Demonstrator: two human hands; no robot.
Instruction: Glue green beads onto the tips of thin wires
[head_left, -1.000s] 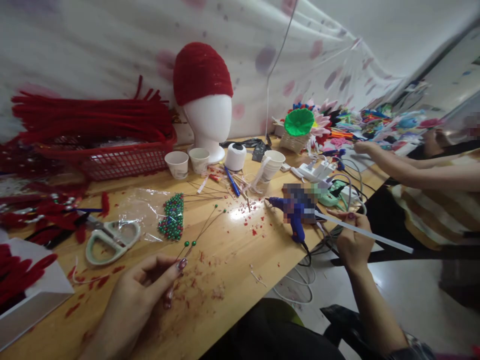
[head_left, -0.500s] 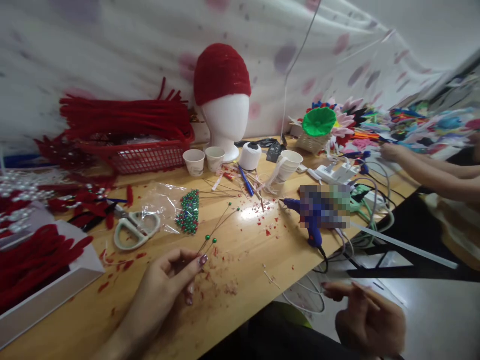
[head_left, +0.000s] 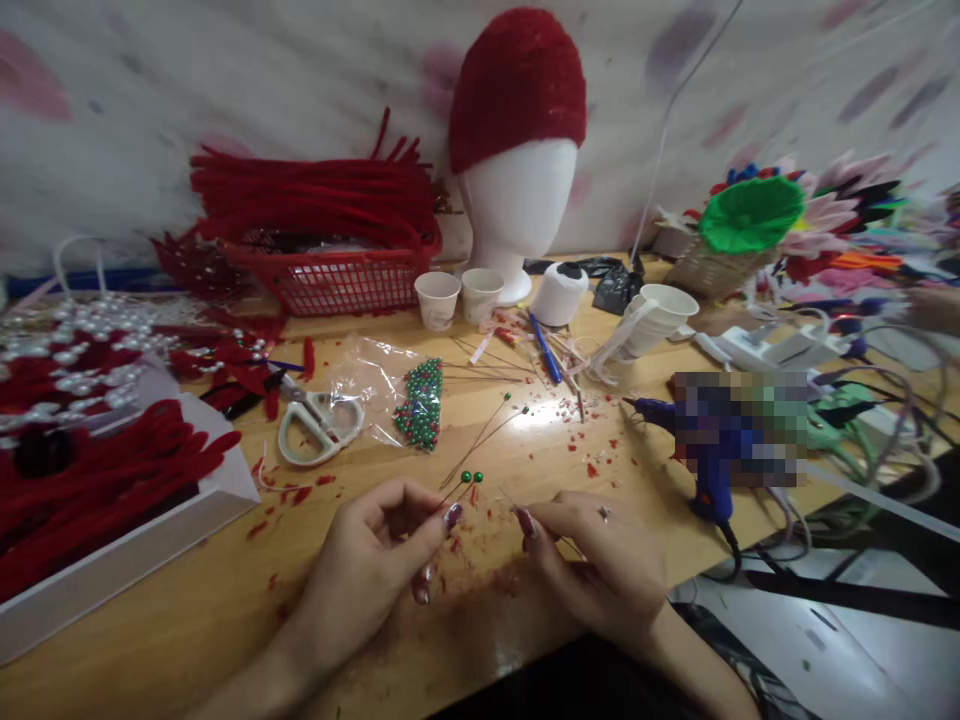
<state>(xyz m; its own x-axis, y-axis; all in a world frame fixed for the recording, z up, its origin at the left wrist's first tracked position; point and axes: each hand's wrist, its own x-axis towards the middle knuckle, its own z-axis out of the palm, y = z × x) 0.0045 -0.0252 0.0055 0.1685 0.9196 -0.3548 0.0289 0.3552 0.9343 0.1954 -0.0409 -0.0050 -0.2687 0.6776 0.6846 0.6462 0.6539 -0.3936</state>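
My left hand (head_left: 375, 565) is closed in a pinch on thin wires with round green beads (head_left: 472, 477) at their tips. To its right my right hand (head_left: 600, 565) pinches a thin wire (head_left: 507, 496), whose end points toward those beads without touching them. Just beyond, on the wooden table, lie two more thin wires tipped with green beads (head_left: 508, 397). A clear plastic bag (head_left: 424, 405) full of mostly green small beads rests behind my left hand. White-handled scissors (head_left: 319, 430) lie left of the bag.
Paper cups (head_left: 437, 300), a thread cone (head_left: 559, 293) and a blue pen (head_left: 545, 348) stand or lie farther back. Behind are a red basket (head_left: 337, 285) and a foam head (head_left: 521, 205) in a red cap. A blue glue gun (head_left: 709, 450) is at right, a white box (head_left: 150, 535) at left.
My right hand has come in from the right, beyond the table edge, to beside my left hand. The view has shifted, so the table things sit differently in frame. My left hand keeps its wires.
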